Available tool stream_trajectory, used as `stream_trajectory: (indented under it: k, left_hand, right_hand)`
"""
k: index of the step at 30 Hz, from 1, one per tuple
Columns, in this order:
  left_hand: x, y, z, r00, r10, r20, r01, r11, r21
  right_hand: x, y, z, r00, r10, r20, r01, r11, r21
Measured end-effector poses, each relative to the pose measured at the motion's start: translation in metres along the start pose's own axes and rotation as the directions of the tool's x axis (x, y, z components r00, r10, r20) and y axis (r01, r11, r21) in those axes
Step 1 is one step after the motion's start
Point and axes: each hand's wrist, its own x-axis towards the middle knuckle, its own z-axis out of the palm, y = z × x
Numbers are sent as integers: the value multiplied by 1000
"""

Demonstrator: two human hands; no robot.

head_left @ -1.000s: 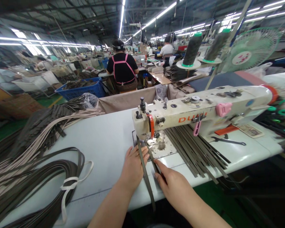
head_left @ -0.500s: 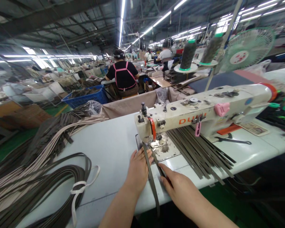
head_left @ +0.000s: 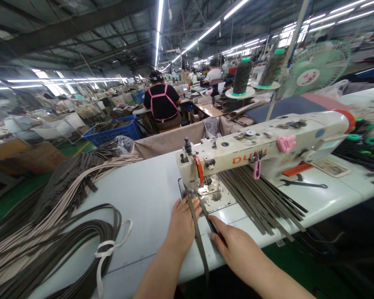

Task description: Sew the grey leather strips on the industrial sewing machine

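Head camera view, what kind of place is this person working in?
Most likely a factory sewing floor. An industrial sewing machine stands on the table, bundles of dark straps lie beside it, and another person in a pink-strapped apron sits at a further workstation under long strip lights.

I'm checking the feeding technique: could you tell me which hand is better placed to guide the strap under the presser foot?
Probably the left hand: it lies on the strap, fingertips nearest the presser foot.

Pale table bearing sewing machine, straps
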Motion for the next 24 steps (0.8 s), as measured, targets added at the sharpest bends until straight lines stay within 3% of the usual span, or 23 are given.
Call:
stream_trajectory:
  k: [10,18,24]
  left_hand:
    - [-2,-2,3,998,42,-45,-40,998,39]
    - [-1,-4,5,999,37,-13,-36,998,47]
    - [1,-9,13,994,100,-46,-94,990,107]
  right_hand:
    - [0,-3,-3,999,28,24,-28,1000,-10]
    - [0,-2,-1,1000,23,20,-23,1000,-9]
    - [6,18,11,1000,-14,15,13,998,63]
